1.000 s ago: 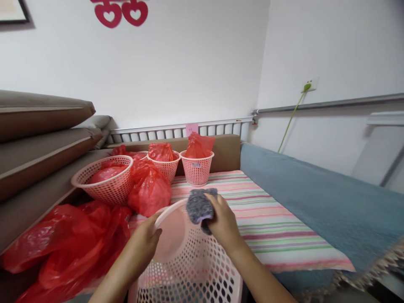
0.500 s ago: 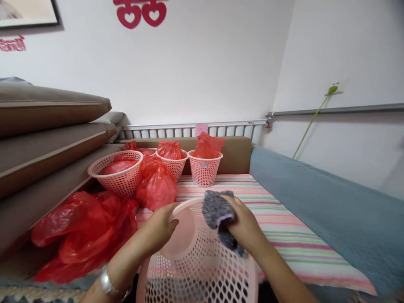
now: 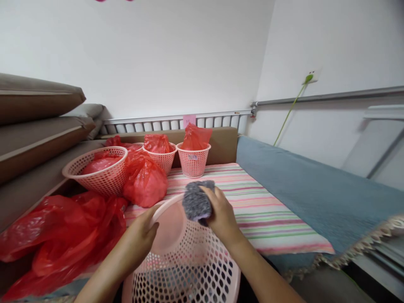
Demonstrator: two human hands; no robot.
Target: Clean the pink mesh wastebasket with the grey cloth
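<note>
A large pink plastic basket [image 3: 214,269] with a perforated wall is tilted in front of me, its mouth facing me. My left hand [image 3: 142,231] grips its rim on the left, thumb on the inside. In my right hand [image 3: 219,210] is a bunched grey fluffy cloth [image 3: 196,202], pressed over the far rim of the basket. The fingers of that hand are wrapped round the cloth, partly hidden by it. Loose red plastic bags [image 3: 75,235] lie to the left of my left forearm.
Behind, a pink basket [image 3: 193,164], a second basket [image 3: 166,162] and a wider basket [image 3: 109,179] hold red bags. A full red bag [image 3: 147,181] sits on the striped cloth [image 3: 271,223]. Stacked cushions [image 3: 34,130] rise at left; a blue sofa back [image 3: 303,185] runs along the right.
The view has turned right and a little down. My right hand has moved the cloth along the basket's rim, and the cloth looks more tightly bunched. My left hand keeps its grip.
</note>
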